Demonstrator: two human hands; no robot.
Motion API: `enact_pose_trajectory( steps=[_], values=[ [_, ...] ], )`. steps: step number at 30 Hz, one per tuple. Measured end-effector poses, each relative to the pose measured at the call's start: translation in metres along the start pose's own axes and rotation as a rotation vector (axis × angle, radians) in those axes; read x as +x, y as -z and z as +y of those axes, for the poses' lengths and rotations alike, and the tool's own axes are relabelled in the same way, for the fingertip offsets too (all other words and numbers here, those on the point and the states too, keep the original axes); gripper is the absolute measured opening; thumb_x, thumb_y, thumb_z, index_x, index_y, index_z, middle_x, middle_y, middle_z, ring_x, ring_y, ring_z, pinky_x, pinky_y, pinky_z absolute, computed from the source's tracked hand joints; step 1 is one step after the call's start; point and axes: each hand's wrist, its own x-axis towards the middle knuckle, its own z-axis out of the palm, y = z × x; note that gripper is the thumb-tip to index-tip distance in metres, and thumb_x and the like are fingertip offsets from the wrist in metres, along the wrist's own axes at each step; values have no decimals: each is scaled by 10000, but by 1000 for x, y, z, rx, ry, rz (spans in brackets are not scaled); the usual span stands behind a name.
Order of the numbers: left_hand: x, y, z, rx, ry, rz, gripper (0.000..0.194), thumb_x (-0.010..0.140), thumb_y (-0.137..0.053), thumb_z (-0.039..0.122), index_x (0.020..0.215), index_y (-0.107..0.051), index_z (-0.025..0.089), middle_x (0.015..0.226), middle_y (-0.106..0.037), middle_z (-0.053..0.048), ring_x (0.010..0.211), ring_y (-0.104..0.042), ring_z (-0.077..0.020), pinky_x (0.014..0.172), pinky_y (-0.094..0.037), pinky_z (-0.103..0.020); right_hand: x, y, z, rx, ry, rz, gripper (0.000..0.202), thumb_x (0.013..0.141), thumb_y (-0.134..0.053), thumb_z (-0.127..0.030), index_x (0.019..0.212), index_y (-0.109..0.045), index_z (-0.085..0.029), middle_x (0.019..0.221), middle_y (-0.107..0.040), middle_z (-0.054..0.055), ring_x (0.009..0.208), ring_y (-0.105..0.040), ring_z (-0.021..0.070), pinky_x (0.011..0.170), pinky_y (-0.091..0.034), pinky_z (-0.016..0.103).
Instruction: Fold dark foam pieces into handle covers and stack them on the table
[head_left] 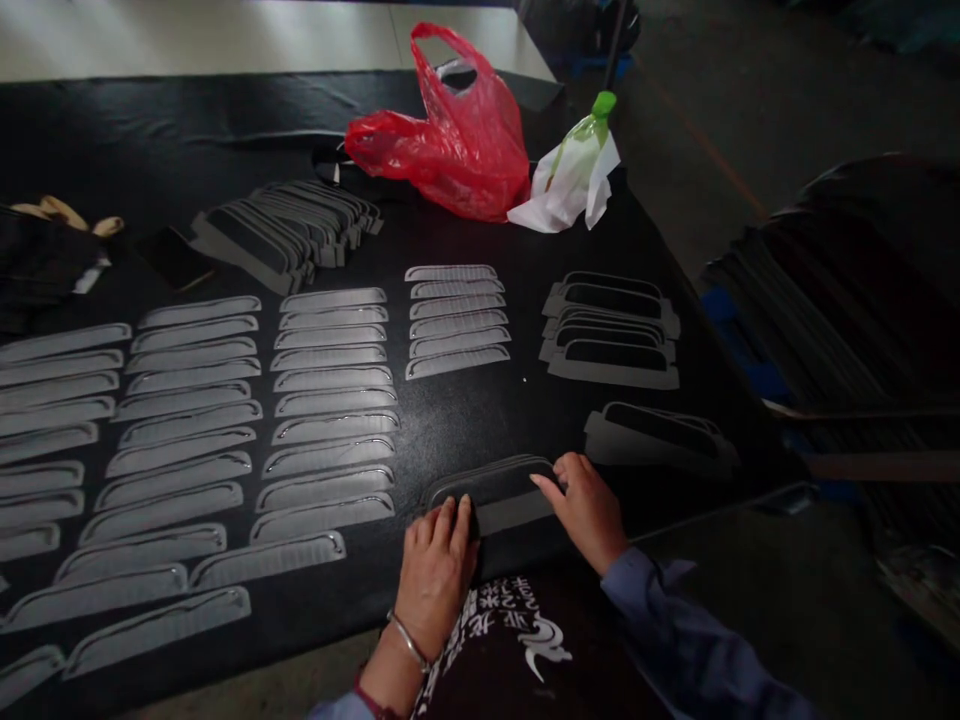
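At the table's front edge lies a dark flat piece point(510, 512) with a curved upper edge and a paler grey strip along its bottom. Stretched fingers of my left hand point(436, 565) press down on its left end. My right hand point(589, 505) pinches the upper right corner between thumb and bent fingers. Just beyond the right hand is a small stack of similar dark pieces point(660, 438), with another overlapping stack point(611, 335) behind it. Left of my hands, rows of narrow grey strips point(334, 428) with curved, glossy-looking edges are laid out.
A red plastic bag point(480, 150) and a green-topped item in white wrapping point(574, 175) stand at the back. A fanned pile of dark pieces point(285, 230) lies back left, near a dark phone-like slab point(174, 258). Dark stacked material point(832, 300) sits beyond the table's right edge.
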Motion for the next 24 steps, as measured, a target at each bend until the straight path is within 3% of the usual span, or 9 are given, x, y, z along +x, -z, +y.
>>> enact_pose_trajectory(
  steps=[7,14,18,22,24],
  values=[
    [14,10,11,77,63,-88,570,784,-636,335,1313,-428,380,1093,-523,-107,929,-477,-269,740,-429,-393,0,1,-1,-25,-22,-50,270,871,-476,-486,783,-428,-235,753,-538,21,707,-554,190,595,-448,297],
    [16,6,14,137,71,-89,574,756,-674,335,1283,-458,403,1101,-510,-105,963,-476,-278,751,-429,-400,28,5,-13,0,169,-111,154,884,-501,-319,961,-560,-200,884,-575,73,851,-526,217,757,-454,341],
    [18,7,15,140,83,-71,574,735,-695,351,1265,-481,401,1093,-509,-105,953,-478,-275,746,-435,-397,55,-3,-31,83,235,-232,166,859,-524,-295,728,-581,-210,779,-562,51,800,-513,205,738,-431,338],
    [17,7,15,108,95,-66,573,743,-683,379,1274,-470,403,1099,-511,-106,964,-477,-276,755,-432,-397,85,21,-16,498,21,-281,310,868,-452,-418,646,-492,-205,641,-508,-7,621,-493,138,598,-414,264],
    [17,7,14,92,104,-64,565,748,-675,387,1275,-470,403,1099,-516,-106,963,-481,-275,756,-430,-397,94,43,5,498,-104,-239,388,884,-378,-484,614,-439,-213,572,-468,-25,547,-457,122,540,-381,248]
  ],
)
